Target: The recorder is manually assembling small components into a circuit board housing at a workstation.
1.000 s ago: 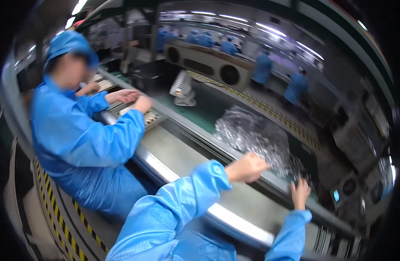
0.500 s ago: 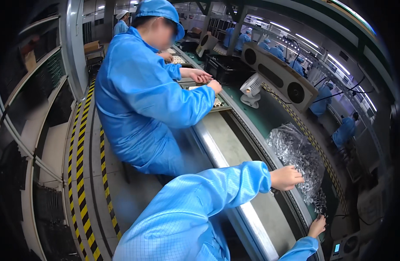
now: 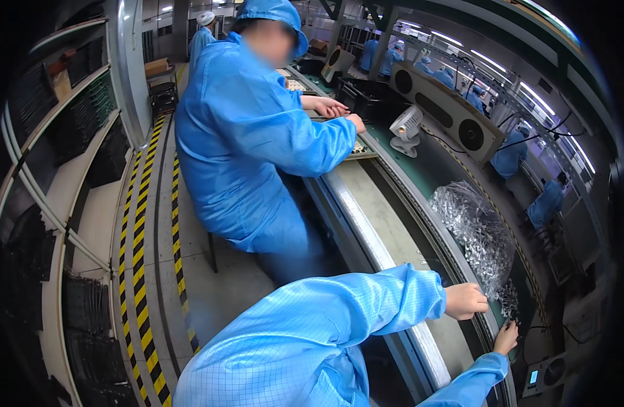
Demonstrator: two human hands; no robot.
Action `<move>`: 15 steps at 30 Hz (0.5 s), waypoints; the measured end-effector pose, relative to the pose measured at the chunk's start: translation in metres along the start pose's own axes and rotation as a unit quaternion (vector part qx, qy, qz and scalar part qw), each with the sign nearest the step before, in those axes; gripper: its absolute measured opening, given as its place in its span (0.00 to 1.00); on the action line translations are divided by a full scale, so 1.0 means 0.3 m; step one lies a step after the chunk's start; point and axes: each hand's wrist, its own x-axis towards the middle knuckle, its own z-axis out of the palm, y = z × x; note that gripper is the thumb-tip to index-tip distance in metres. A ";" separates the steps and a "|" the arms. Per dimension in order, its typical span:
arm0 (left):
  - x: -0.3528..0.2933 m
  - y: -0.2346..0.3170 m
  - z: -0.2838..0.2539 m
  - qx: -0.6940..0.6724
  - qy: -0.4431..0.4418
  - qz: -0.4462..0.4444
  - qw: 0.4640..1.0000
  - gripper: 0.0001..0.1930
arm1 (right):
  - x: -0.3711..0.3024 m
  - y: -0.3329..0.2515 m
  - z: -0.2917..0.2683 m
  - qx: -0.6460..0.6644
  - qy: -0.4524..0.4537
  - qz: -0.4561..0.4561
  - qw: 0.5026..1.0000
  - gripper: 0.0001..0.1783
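Head view of an assembly line. Left hand, curled into a loose fist, rests at the near edge of a crinkled clear plastic bag of small metal parts lying on the green bench top; whether it grips the film cannot be told. Right hand, fingers extended, touches the bag's lower end beside the conveyor belt. A co-worker in a blue smock sits further along, near a small white fan.
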 end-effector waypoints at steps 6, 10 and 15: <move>-0.038 -0.045 0.009 0.040 -0.012 -0.041 0.998 0.14 | 0.031 -0.013 0.001 -0.059 -0.001 -0.003 0.998 0.10; -0.036 -0.031 0.022 0.039 -0.014 -0.041 0.998 0.13 | 0.015 -0.024 -0.051 -0.054 0.054 0.005 0.997 0.09; -0.036 -0.021 0.052 0.063 -0.020 -0.010 0.998 0.12 | 0.048 -0.033 -0.068 0.042 0.200 -0.096 0.974 0.09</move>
